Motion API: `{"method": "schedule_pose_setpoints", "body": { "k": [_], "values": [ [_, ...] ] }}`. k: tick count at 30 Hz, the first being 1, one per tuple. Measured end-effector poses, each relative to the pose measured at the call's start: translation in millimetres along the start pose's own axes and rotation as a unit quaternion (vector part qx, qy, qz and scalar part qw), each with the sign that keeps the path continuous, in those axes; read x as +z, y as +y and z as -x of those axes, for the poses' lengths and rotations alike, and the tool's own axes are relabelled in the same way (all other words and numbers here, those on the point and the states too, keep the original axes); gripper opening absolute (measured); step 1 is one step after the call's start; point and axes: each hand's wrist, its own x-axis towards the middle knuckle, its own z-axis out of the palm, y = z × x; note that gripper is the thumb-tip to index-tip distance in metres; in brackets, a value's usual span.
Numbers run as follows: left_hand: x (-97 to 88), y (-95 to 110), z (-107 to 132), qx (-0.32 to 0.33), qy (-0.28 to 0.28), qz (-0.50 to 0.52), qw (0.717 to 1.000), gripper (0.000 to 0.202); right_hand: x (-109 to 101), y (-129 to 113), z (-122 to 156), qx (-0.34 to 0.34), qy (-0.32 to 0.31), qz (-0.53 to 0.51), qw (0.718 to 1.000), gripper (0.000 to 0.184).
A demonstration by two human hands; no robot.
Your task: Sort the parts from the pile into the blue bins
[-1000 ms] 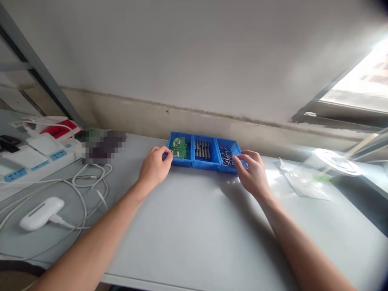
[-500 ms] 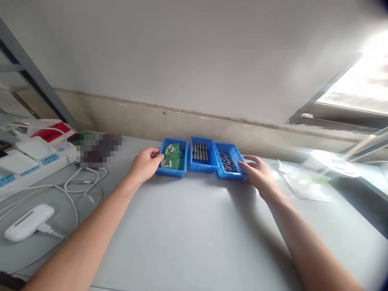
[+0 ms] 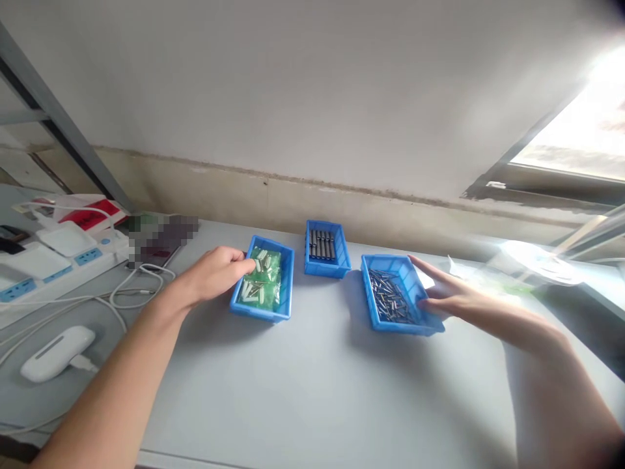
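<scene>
Nearest on the grey desk [image 3: 312, 391], the left hand [image 3: 212, 277] grips the left rim of a blue bin of green-bagged white parts [image 3: 263, 286], fingers hooked over the edge. The right hand [image 3: 446, 296] clasps the right wall of a blue bin of small metal pins [image 3: 393, 303], thumb along its near corner and fingers spread on the far side. Farther back, near the wall, a blue bin of dark rods [image 3: 325, 249] stands alone, untouched.

These look like stiff, light plastic bins with smooth bottoms that should slide easily on the desk. The loose pins would likely shift or spill if their bin tilted, so a flat pull by the rim or side wall seems the safest hold. The bagged parts look light and contained.

Against the picture 0.5 s ago, the 2 outer bins have come toward the person and apart from the middle one; 1.0 s ago all 3 stood touching in 1 row. The middle bin has kept its place.
</scene>
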Motion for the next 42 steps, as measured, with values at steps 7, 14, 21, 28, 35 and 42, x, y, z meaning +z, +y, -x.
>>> {"method": "schedule_pose_setpoints", "body": {
  "k": [7,14,21,28,35,42],
  "values": [
    [-2.0,3.3,16.6,0.064,0.018,-0.117,0.991,0.026,-2.7,2.4,25.3,-0.048,-0.085,0.040,0.994,0.115],
    [13.9,11.5,24.9,0.085,-0.008,-0.106,0.991,0.039,9.0,-3.7,28.0,-0.075,-0.121,0.048,0.989,0.110],
    [28.7,25.0,31.5,0.138,0.025,-0.125,0.982,0.038,26.3,-23.0,42.9,-0.114,-0.107,0.077,0.985,0.104],
    [53.7,29.9,34.5,0.210,0.077,-0.099,0.970,0.040,43.5,-19.4,37.4,-0.193,-0.130,0.078,0.970,0.102],
    [61.7,30.0,32.9,0.225,0.095,-0.077,0.967,0.036,54.2,-26.7,42.2,-0.228,-0.043,0.085,0.969,0.088],
    [58.2,29.7,29.0,0.236,0.088,-0.088,0.964,0.034,60.6,-29.6,45.8,-0.214,0.063,0.139,0.965,0.073]
  ]
}}
